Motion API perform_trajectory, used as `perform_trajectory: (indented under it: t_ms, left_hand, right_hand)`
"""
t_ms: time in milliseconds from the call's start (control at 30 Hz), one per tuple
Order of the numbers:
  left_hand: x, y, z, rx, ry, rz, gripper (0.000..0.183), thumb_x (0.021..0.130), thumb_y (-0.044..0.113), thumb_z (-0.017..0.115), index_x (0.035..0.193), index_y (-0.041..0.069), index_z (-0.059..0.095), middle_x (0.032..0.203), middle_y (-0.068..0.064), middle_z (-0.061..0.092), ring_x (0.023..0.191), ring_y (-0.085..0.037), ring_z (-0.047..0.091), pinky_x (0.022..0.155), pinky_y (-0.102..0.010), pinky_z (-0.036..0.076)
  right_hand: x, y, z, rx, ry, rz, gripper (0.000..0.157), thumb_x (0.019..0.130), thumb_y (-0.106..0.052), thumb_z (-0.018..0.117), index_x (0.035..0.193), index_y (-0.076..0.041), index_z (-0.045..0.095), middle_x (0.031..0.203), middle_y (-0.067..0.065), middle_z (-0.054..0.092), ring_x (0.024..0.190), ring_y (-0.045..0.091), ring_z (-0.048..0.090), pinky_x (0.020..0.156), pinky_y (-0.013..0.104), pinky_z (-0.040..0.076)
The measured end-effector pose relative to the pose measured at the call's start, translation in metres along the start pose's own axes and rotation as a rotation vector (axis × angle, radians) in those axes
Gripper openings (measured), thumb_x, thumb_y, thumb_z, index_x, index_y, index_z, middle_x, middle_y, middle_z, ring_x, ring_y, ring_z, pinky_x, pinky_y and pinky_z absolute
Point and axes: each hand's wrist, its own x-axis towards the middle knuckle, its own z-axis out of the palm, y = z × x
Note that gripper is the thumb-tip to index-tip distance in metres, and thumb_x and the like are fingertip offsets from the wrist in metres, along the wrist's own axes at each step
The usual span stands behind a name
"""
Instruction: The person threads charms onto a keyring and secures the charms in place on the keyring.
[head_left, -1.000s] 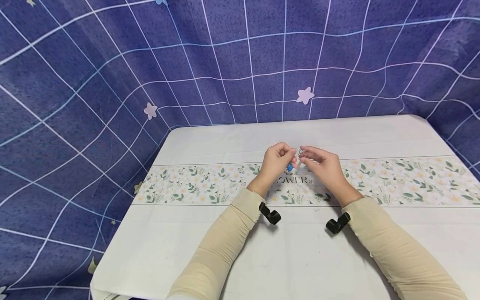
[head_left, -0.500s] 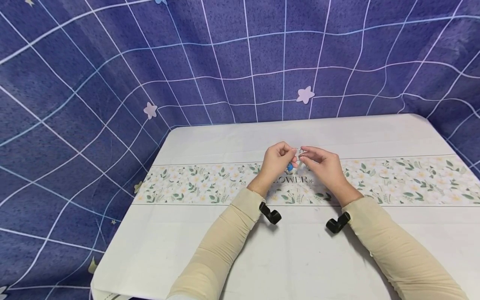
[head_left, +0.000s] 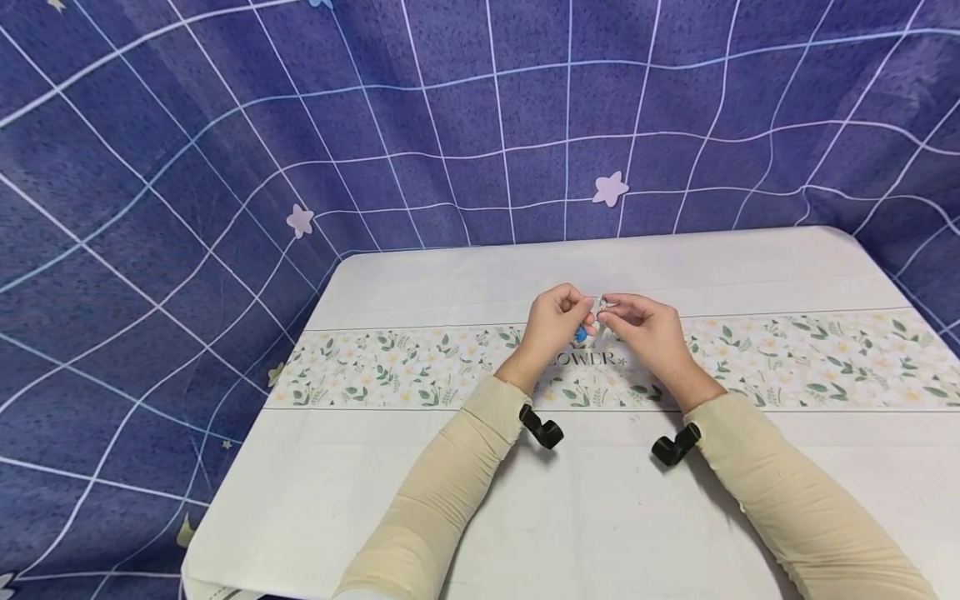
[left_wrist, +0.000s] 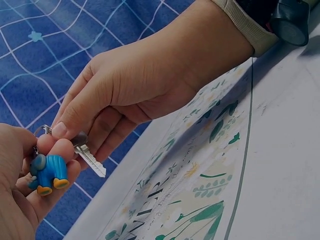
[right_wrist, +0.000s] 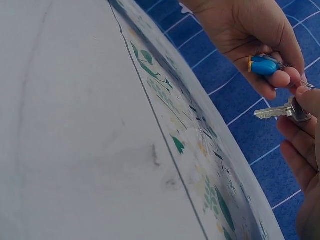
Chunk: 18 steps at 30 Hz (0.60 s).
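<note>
Over the flowered band of the tablecloth, my two hands meet at one small bunch. My left hand (head_left: 553, 321) pinches the metal key ring (left_wrist: 44, 129) between thumb and finger. From that ring a blue figure keychain (left_wrist: 49, 172) with orange feet hangs against the left fingers. Opposite, my right hand (head_left: 651, 327) pinches the dark head of a silver key (right_wrist: 275, 111), its toothed blade sticking out bare below the fingertips. In the left wrist view the key blade points down and right, apart from the figure. Fingers hide part of the ring where the key meets it.
A white tablecloth (head_left: 585, 500) with a printed flower band (head_left: 405, 367) covers the table under both arms. Behind and at the left hangs a blue grid-patterned curtain (head_left: 450, 125). Black wrist cameras (head_left: 543, 429) project from both beige sleeves.
Both arms stay in place. The right fingertips have drawn slightly closer together at the key, and the blue figure has shifted a touch under the left hand.
</note>
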Motion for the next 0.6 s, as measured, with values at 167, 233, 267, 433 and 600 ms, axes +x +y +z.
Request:
perform_trajectory:
  t_ms: [167, 233, 267, 433, 600]
  left_hand:
    - [0.0002, -0.0009, -0.001, -0.027, -0.014, 0.021, 0.017, 0.1, 0.01, 0.065, 0.089, -0.002, 0.064, 0.077, -0.021, 0.07, 0.07, -0.04, 0.072, 0.046, -0.018, 0.043]
    - [0.0, -0.0012, -0.0016, -0.038, -0.021, 0.037, 0.017, 0.1, 0.01, 0.066, 0.088, -0.002, 0.064, 0.075, -0.018, 0.07, 0.07, -0.041, 0.072, 0.047, -0.019, 0.045]
    - [-0.0002, -0.0013, -0.0019, -0.043, -0.024, 0.042, 0.017, 0.1, 0.01, 0.066, 0.088, -0.002, 0.065, 0.074, -0.017, 0.07, 0.069, -0.04, 0.072, 0.047, -0.019, 0.045]
    - [0.0, -0.0031, -0.0025, -0.031, -0.035, 0.049, 0.015, 0.1, 0.01, 0.065, 0.087, 0.002, 0.065, 0.072, -0.011, 0.07, 0.065, -0.03, 0.072, 0.047, -0.02, 0.046]
    - [-0.0003, -0.0026, -0.0023, -0.003, -0.034, 0.037, 0.015, 0.101, 0.013, 0.065, 0.087, 0.006, 0.066, 0.072, -0.005, 0.07, 0.061, -0.017, 0.071, 0.046, -0.02, 0.044]
  right_hand:
    - [0.0001, -0.0009, 0.0004, 0.022, -0.001, 0.024, 0.032, 0.092, -0.016, 0.077, 0.121, -0.003, 0.071, 0.096, 0.017, 0.076, 0.079, -0.009, 0.066, 0.072, 0.01, 0.052]
    - [0.0002, -0.0023, 0.0006, 0.029, -0.002, 0.035, 0.032, 0.092, -0.014, 0.077, 0.12, -0.001, 0.071, 0.097, 0.018, 0.076, 0.077, -0.009, 0.065, 0.071, 0.01, 0.052]
    - [0.0002, -0.0032, 0.0007, 0.031, -0.003, 0.04, 0.031, 0.092, -0.013, 0.077, 0.12, 0.0, 0.071, 0.097, 0.019, 0.075, 0.077, -0.01, 0.065, 0.07, 0.01, 0.052]
    - [-0.0001, -0.0067, 0.0022, 0.038, -0.006, 0.06, 0.03, 0.093, -0.005, 0.074, 0.12, 0.006, 0.069, 0.099, 0.026, 0.073, 0.073, -0.009, 0.064, 0.067, 0.01, 0.051]
    - [0.0003, -0.0049, 0.0014, 0.093, -0.008, 0.074, 0.029, 0.093, -0.007, 0.075, 0.119, 0.004, 0.07, 0.098, 0.025, 0.073, 0.075, -0.006, 0.067, 0.069, 0.011, 0.053]
